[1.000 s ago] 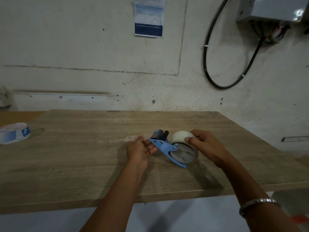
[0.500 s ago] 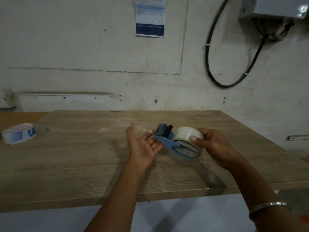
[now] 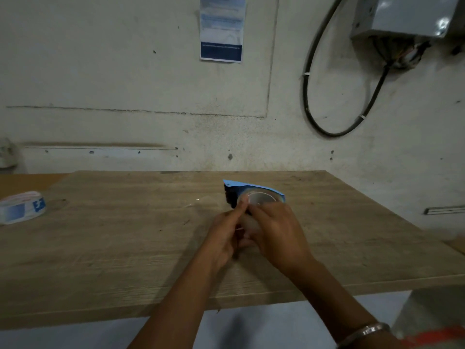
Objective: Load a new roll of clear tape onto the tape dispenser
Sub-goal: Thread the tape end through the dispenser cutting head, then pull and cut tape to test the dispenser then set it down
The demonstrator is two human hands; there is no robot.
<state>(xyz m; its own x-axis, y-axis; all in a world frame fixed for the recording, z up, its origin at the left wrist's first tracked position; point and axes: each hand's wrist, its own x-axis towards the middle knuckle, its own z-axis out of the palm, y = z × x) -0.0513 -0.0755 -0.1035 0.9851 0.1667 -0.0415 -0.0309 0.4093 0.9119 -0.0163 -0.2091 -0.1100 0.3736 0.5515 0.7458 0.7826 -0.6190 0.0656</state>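
Blue plastic marks the tape dispenser (image 3: 251, 188), tipped on its side just beyond both hands with the clear tape roll (image 3: 259, 197) seated in it. The right hand (image 3: 276, 235) clamps the roll and frame, probably to steady them; the left hand (image 3: 224, 235) pinches beside it, likely at the loose tape end, though blur hides the contact. Bare wooden table (image 3: 125, 248) spreads left toward 1 spare roll (image 3: 22, 207), well apart; the near edge lies under the wrists.

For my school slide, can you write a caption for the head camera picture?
Two bare hands, left and right, grip a blue plastic tape dispenser with its clear tape roll over a wooden table.
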